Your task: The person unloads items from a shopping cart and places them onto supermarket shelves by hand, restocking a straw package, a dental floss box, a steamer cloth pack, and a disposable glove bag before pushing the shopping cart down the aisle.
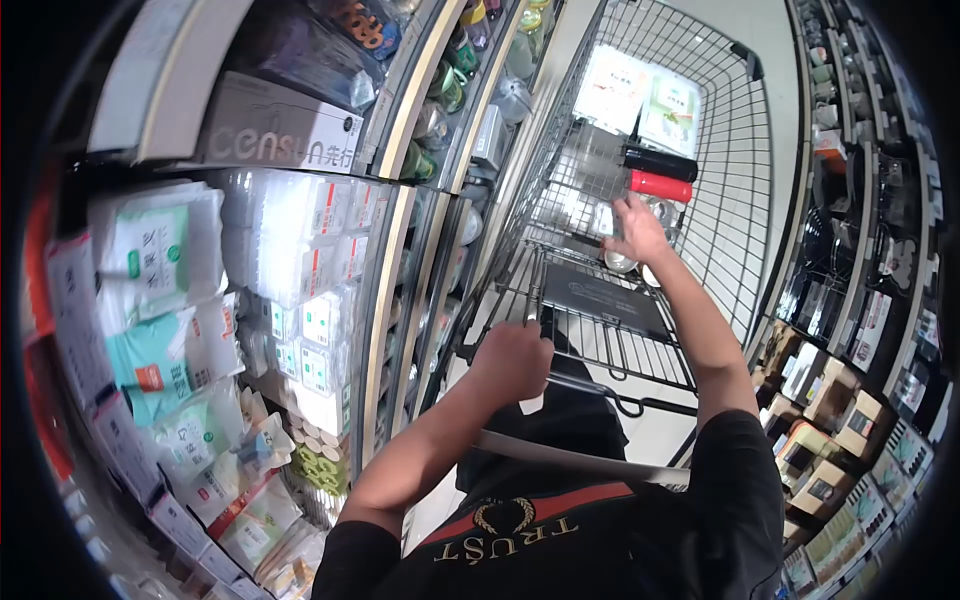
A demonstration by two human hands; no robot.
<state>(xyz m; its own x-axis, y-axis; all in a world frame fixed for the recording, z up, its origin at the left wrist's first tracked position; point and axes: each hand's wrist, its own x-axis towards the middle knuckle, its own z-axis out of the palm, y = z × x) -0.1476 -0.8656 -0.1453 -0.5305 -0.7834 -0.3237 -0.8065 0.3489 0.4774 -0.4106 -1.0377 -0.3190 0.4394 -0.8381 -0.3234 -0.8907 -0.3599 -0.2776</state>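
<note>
My left hand (513, 362) is closed around the near frame of a wire shopping cart (735, 262). A small white piece shows below its fingers. Inside the cart, my right hand (640, 232) reaches down with fingers apart, over round, shiny items (620, 261) beside its thumb. Just beyond the fingertips lie a red cylinder (660, 186) and a black cylinder (660, 163), side by side. Farther off are a bright white pack (608, 88) and a white-and-green pack (670, 110). Clear packaging (580, 160) sits to their near left.
A dark grey panel (605, 298) spans the cart's near end. Shelves on the left hold a grey-white box (280, 125), plastic containers (295, 235) and bagged goods (165, 255). The right shelves hold boxed goods (825, 440) close to the cart's side.
</note>
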